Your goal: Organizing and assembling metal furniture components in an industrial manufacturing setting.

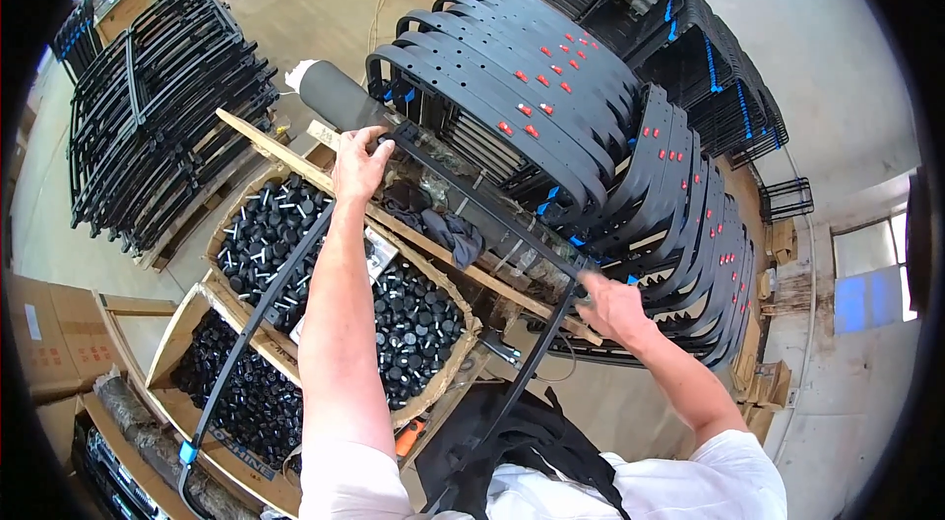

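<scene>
While both hands are at the long bar of a black tubular frame (482, 203), the left hand (361, 164) has thumb and fingertips drawn narrowly together on its left corner, and the right hand (610, 305), blurred, is at its right corner; whether that second grip is closed, I cannot tell. Location of frame: bar laid slantwise over the workbench, its two legs running back toward the wearer, the left one passing over the parts boxes. Containers: one upper cardboard box (461, 302), ragged at the rim, holding black round-headed pieces with pale stems (274, 230) on its left and black round caps (418, 323) on its right; one lower cardboard box (169, 335), holding a mass of small black parts (241, 392). Tool: one, orange-handled (409, 436), beside the upper box. On the bench: one dark cloth (453, 230), near the bar; one grey roll (335, 92), beyond the left hand. Edges: a wooden board (532, 299) along the bench's near side, beneath the bar. Room: beyond the bar, curved black frames (512, 48) stand close; leftward, a strip of floor (320, 18) separates them from stacked black frames (167, 117).
</scene>
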`<state>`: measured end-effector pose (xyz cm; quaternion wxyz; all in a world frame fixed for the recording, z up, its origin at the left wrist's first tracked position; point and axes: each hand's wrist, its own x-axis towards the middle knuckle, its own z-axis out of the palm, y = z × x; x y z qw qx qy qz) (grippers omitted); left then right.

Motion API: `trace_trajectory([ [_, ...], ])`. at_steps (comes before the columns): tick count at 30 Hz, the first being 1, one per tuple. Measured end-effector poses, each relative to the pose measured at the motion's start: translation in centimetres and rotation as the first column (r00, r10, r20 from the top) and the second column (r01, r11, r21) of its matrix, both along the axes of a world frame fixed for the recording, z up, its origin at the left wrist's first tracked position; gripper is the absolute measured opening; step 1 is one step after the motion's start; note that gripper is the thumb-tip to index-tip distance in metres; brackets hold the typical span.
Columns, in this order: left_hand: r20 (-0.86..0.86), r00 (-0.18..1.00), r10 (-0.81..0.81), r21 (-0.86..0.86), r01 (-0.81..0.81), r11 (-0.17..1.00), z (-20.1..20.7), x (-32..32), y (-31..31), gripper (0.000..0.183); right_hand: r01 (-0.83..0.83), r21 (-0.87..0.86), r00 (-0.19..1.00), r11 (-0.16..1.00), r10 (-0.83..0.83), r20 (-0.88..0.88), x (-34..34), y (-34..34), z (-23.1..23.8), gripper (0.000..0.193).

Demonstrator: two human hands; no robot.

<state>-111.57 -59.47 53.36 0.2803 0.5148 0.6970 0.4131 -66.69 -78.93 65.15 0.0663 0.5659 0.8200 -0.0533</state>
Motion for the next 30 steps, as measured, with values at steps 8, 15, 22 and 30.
trace_trajectory([
  [8, 0.091, 0.996, 0.021, 0.150, -0.034, 0.988, -1.1, -1.1, 0.2, 0.036, -0.140, -0.113, 0.940, 0.984, 0.168, 0.297, 0.8, 1.7, -1.6, 0.016],
  [15, -0.075, 0.997, -0.016, 0.030, 0.018, 0.999, -0.6, -0.7, -0.1, 0.033, -0.126, -0.157, 0.898, 0.979, 0.180, 0.401, 1.9, 1.8, -2.6, 0.018],
  [22, -0.005, 1.000, 0.027, 0.126, -0.026, 0.992, -1.8, -1.1, 0.2, 0.041, -0.084, -0.238, 0.857, 0.968, 0.192, 0.479, 0.2, 2.1, -1.8, 0.020],
  [30, 0.006, 0.999, -0.046, -0.007, 0.046, 0.999, -1.7, -0.6, 0.6, 0.059, -0.074, -0.256, 0.881, 0.964, 0.184, 0.436, 0.5, 1.6, -1.6, 0.020],
])
